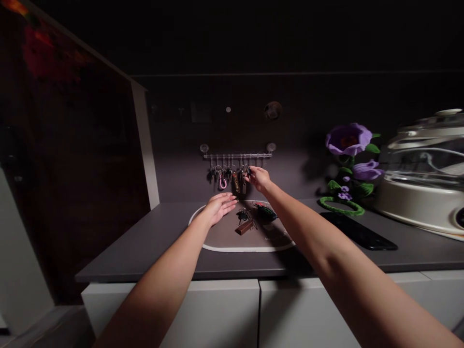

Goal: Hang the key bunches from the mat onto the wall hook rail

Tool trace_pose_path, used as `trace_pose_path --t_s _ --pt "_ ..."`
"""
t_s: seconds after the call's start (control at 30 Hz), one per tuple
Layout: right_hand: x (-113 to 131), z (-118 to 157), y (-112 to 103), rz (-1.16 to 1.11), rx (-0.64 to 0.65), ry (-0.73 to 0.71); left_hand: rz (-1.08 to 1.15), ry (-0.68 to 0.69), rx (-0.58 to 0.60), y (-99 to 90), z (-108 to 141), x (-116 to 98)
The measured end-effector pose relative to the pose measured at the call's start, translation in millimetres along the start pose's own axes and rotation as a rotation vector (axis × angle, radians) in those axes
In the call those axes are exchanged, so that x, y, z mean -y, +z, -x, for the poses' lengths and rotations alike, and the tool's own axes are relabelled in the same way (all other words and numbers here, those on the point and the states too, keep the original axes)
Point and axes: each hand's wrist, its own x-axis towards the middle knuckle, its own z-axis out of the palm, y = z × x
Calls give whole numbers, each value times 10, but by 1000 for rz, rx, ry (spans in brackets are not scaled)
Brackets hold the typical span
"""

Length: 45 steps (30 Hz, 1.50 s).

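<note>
A clear hook rail (237,155) on the dark wall carries several bunches of keys (229,175), one with a pink carabiner (222,181) and one with a brown tag (236,182). My right hand (260,178) is at the rail's right end, its fingertips pinched on a key ring beside the hanging keys. My left hand (219,207) is held open below the rail, fingers stretched and palm turned up and to the right, holding nothing. Beneath both hands, a brown mat (221,238) bears a brown key fob (244,227), dark keys (242,214) and a dark green-black item (266,211).
A black phone (357,231) lies on the grey counter (145,246) to the right. Behind it stand purple artificial flowers (348,140) with a green ring base (341,207). A cream appliance with a clear cover (416,200) takes up the far right.
</note>
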Motion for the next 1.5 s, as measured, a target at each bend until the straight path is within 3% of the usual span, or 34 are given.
trace_pose_path --t_s 0.33,0.47,0.93,1.17,1.33,1.5 --pt "-85 12 16 104 -82 -29 -25 9 2 -19 -30 14" --pt "-89 10 3 131 -50 -39 -51 19 -6 -27 -30 18" --pt "7 117 -107 230 -69 -6 -327 72 -13 -9 -17 71" --pt "-4 417 -122 262 -58 -6 -674 261 56 86 50 147" --pt "-131 689 -186 303 -13 -27 -969 484 219 81 24 228" --pt "-319 819 -346 511 44 -129 -1267 652 383 40 -72 298"
